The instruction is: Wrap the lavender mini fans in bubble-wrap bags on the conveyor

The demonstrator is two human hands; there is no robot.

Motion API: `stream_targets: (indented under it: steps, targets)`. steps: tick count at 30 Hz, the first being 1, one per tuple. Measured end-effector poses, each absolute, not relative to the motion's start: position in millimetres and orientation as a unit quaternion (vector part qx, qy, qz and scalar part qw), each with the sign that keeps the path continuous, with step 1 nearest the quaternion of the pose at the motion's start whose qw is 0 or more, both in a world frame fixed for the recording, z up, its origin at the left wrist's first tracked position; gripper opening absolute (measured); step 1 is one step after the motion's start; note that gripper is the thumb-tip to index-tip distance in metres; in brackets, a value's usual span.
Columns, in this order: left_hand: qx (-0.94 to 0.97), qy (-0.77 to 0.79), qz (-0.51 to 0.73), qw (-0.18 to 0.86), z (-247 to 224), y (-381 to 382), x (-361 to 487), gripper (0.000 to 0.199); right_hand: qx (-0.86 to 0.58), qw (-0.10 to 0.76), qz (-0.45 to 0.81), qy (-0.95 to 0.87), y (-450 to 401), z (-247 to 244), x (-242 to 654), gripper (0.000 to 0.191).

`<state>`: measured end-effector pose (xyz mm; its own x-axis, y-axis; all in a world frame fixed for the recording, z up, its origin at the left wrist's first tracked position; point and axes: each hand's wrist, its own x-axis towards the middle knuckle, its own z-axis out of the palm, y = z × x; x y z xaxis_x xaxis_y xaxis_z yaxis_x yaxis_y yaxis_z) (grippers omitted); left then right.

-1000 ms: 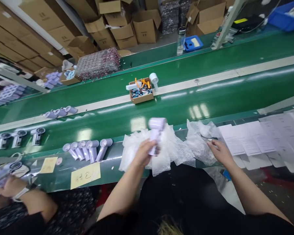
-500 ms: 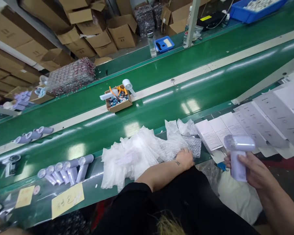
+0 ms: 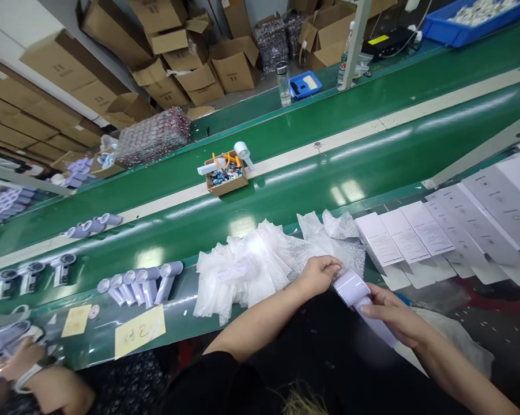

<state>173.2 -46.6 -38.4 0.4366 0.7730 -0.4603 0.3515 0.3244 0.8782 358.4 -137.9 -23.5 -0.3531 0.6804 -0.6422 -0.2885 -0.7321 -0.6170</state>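
Observation:
My right hand [image 3: 394, 314] is wrapped round the handle of a lavender handheld device [image 3: 351, 288], whose head points up and left over my lap. Close to that head is my left hand [image 3: 319, 276], its fingers bent together; what they pinch, if anything, is too small to make out. Bubble wrap bags [image 3: 349, 248] lie just beyond my left hand. A pile of white translucent bags [image 3: 242, 271] spreads to the left of them. Further left, several lavender devices [image 3: 167, 282] stand in a row on the green table edge.
White boxes [image 3: 379, 239] line the right side. A small carton [image 3: 228, 181] of parts sits by the belt's pale divider [image 3: 286, 158]. A yellow note [image 3: 140, 331] lies at the near edge. Another person's hand [image 3: 24, 357] is at the lower left.
My right hand has brought the lavender device left and inward, tilting it. My left hand has lifted off the bubble wrap towards the device's head. The view has shifted, showing more of the other person.

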Motion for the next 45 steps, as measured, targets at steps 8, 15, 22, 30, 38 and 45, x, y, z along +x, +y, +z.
stream_targets:
  steps: [8, 15, 22, 30, 38, 45]
  targets:
    - [0.765, 0.402, 0.172, 0.473, -25.5, -63.1, 167.9, 0.021, -0.593, 0.268, 0.696, -0.305, -141.8, -11.5, 351.3, 0.063]
    - [0.948, 0.169, 0.108, 0.247, -14.0, -68.1, 150.5, 0.019, -0.610, 0.322, 0.690, -0.219, -148.0, -9.4, 348.3, 0.064]
    - [0.926, 0.224, 0.174, 0.249, -27.3, -56.0, 148.2, 0.025, -0.619, 0.382, 0.674, -0.130, -154.9, -7.2, 331.0, 0.032]
    - [0.891, 0.287, 0.196, 0.291, -50.6, -72.7, 152.5, 0.020, -0.604, 0.402, 0.688, -0.008, -160.3, 3.5, 318.0, 0.046]
    - [0.874, 0.278, 0.131, 0.377, -27.6, -72.2, 174.0, 0.018, -0.629, 0.438, 0.643, 0.010, -162.4, 1.5, 316.7, 0.029]
    - [0.859, 0.326, -0.012, 0.395, -10.1, -66.1, 177.0, 0.026, -0.639, 0.410, 0.648, 0.066, -168.5, 3.3, 327.2, 0.018]
